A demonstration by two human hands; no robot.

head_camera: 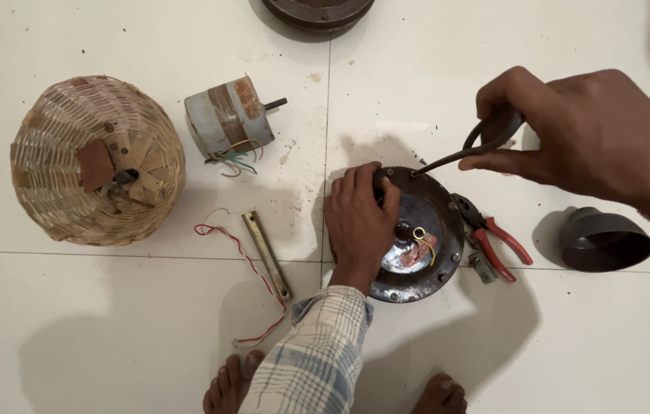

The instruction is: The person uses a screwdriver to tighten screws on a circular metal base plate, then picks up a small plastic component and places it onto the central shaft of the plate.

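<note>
Motor housing (428, 230): round, dark metal, flat on the white tiled floor (540, 345) just right of picture centre; bolts around its rim, a shiny hub with short wires at its middle.

Left hand (359, 218): palm down on the housing's 9 o'clock side, fingers spread over the rim, pressing rather than gripping; checked sleeve (317, 353) runs down to 6 o'clock.

Right hand (585, 134): at 2 o'clock from the housing, closed around the dark handle of a screwdriver (467, 149). The thin shaft slants down-left, its tip at a bolt on the rim near 12 o'clock.

Pliers (494, 234): red-handled, on the floor touching the housing's 3 o'clock edge.

Grey cup (605, 241): on its side, further out at 3 o'clock, apart from the pliers.

Metal bar (266, 253): brass-coloured, at 9 o'clock, beside a red-and-white wire (252, 268).

Small motor (229, 115): grey, cylindrical, shaft to the right, loose wires below, at 10 o'clock.

Basket (95, 157): woven, upturned, far left at 9 to 10 o'clock.

Dark disc (317, 11): cut by the top edge, at 12 o'clock.

Bare feet (440, 395): at the bottom edge, 6 o'clock.
</note>
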